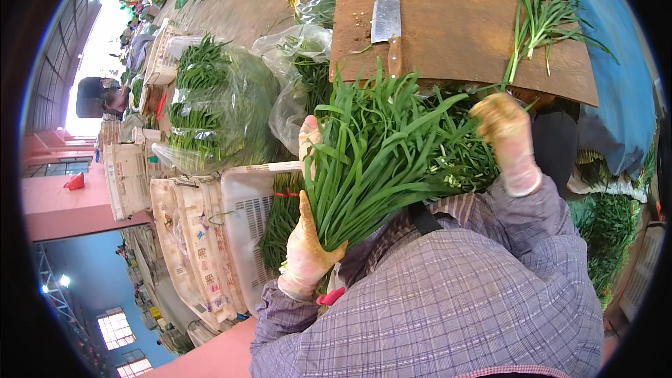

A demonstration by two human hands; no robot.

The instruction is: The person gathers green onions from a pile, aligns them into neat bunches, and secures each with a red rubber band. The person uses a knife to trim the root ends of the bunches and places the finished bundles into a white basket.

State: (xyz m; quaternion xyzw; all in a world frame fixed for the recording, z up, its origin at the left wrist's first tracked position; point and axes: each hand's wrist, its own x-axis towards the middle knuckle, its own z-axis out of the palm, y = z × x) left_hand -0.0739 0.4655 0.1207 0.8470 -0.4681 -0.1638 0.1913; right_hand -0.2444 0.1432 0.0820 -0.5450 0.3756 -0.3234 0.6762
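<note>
My left hand (307, 260), in a pale soiled glove, grips the lower end of a bunch of long flat green leaves, probably garlic chives (362, 163). The leaves fan out upward and to the right. My right hand (508, 136), also gloved, is raised right of the bunch, blurred by motion. Its fingers look curled, but whether they hold anything is unclear. Below and between the hands lies a heap of loose leaves (464, 163). A pale finger-like shape (308, 139) shows at the bunch's left edge; I cannot tell what it belongs to.
Ahead is a wooden board (451, 16) with a cleaver (387, 21) and a few loose stalks (546, 26). Plastic-bagged greens (226, 100) stand at the left, near a white plastic crate (247, 215) and tied greens (281, 220). Blue sheeting (614, 52) hangs at the right.
</note>
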